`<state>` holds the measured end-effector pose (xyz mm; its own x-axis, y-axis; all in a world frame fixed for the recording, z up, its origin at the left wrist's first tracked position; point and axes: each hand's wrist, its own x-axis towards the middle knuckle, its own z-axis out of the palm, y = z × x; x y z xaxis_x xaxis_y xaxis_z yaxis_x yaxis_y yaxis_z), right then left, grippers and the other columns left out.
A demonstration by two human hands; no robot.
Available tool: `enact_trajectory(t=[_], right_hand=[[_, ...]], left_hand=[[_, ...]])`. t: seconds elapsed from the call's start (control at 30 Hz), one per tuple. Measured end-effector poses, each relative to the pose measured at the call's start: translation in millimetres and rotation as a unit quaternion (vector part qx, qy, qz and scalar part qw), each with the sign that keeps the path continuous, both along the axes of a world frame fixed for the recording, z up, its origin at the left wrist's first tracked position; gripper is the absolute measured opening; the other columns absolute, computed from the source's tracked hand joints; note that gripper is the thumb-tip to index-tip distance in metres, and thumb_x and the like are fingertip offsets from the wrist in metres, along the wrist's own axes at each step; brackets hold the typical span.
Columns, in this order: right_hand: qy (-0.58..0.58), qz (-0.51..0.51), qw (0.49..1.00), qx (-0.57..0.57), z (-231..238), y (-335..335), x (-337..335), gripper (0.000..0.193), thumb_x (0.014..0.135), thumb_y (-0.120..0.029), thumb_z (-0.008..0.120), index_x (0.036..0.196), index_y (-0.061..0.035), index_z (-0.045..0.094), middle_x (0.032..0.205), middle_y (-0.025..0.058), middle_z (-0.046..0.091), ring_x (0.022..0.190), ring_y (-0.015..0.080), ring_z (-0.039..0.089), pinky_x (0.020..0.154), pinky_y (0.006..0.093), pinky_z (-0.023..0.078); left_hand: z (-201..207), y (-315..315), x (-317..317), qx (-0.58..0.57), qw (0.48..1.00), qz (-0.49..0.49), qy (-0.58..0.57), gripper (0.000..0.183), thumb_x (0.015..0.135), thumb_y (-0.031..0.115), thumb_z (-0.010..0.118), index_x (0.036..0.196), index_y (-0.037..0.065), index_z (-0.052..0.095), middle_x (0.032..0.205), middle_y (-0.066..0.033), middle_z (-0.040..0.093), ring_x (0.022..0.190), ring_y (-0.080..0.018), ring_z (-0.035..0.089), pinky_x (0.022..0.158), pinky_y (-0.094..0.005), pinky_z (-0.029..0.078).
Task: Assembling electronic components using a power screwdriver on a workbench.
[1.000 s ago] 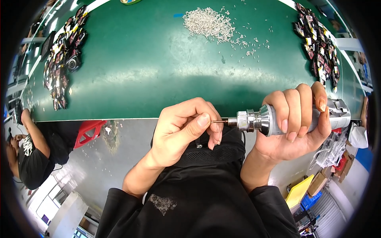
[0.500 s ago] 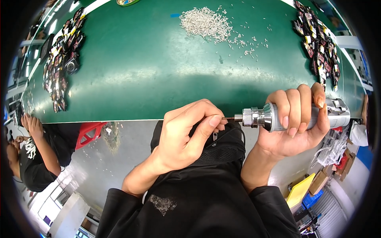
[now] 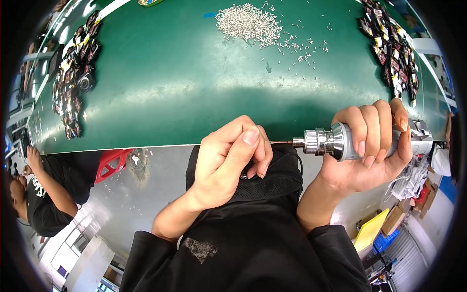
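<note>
My right hand is wrapped round a grey and silver electric screwdriver, held level with its nose to the left. A thin bit sticks out of the nose toward my left hand. The fingers of that hand are curled closed, thumb on top, and the bit's tip ends at them. Whatever they hold is hidden. Both hands are in the air over my lap, just in front of the green table. Farther back on the table lies a heap of small whitish pins, some scattered to its right.
Piles of small black devices line the table's left and right sides. A black mesh bag rests below my hands. At far left sits another person, near a red stool. Boxes and a yellow board stand at lower right.
The screwdriver and my right hand have shifted a little right, and more of the bit shows. My left fingers have curled in and the thumb has moved up and left.
</note>
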<state>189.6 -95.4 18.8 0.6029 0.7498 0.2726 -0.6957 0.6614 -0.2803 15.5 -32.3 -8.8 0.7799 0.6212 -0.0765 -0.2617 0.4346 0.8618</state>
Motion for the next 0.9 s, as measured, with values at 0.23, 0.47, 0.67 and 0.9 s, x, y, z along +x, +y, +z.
enact_trajectory(t=[0.23, 0.47, 0.67, 0.9], right_hand=[[-0.001, -0.018, 0.998, -0.052, 8, 3, -9, 0.010, 0.085, -0.012, 0.054, 0.086, -0.0054, 0.047, 0.053, -0.0026, 0.039, 0.041, 0.0070, 0.038, 0.050, 0.0241, 0.037], [-0.020, -0.012, 0.998, -0.054, 6, 3, -7, 0.010, 0.085, -0.013, 0.054, 0.088, -0.0053, 0.047, 0.053, -0.0029, 0.040, 0.041, 0.0066, 0.038, 0.050, 0.0242, 0.037], [-0.046, -0.039, 0.996, -0.061, 7, 2, -9, 0.010, 0.085, -0.013, 0.053, 0.088, -0.0051, 0.047, 0.053, -0.0031, 0.040, 0.042, 0.0066, 0.039, 0.050, 0.0241, 0.037], [-0.027, -0.018, 0.997, -0.063, 5, 1, -5, 0.009, 0.085, -0.013, 0.053, 0.088, -0.0054, 0.047, 0.053, -0.0031, 0.040, 0.042, 0.0069, 0.038, 0.050, 0.0243, 0.036]], left_hand=[[8, -5, 5, -0.076, 0.997, -0.012, 0.006, 0.033, 0.101, 0.022, 0.036, 0.078, 0.000, 0.047, 0.063, -0.0110, 0.051, 0.051, -0.0131, 0.046, 0.045, -0.0246, 0.037], [6, -2, 3, -0.097, 0.995, -0.028, 0.019, 0.034, 0.101, 0.023, 0.039, 0.080, 0.000, 0.052, 0.064, -0.0072, 0.055, 0.053, -0.0091, 0.050, 0.044, -0.0208, 0.035], [9, -12, 8, 0.060, 0.989, 0.063, 0.117, 0.027, 0.098, 0.014, 0.045, 0.079, -0.002, 0.057, 0.062, -0.0043, 0.058, 0.054, -0.0061, 0.052, 0.048, -0.0198, 0.041], [4, -4, 6, 0.108, 0.991, 0.016, 0.079, 0.026, 0.098, 0.013, 0.045, 0.080, -0.002, 0.057, 0.066, -0.0047, 0.058, 0.056, -0.0073, 0.052, 0.050, -0.0201, 0.041]])
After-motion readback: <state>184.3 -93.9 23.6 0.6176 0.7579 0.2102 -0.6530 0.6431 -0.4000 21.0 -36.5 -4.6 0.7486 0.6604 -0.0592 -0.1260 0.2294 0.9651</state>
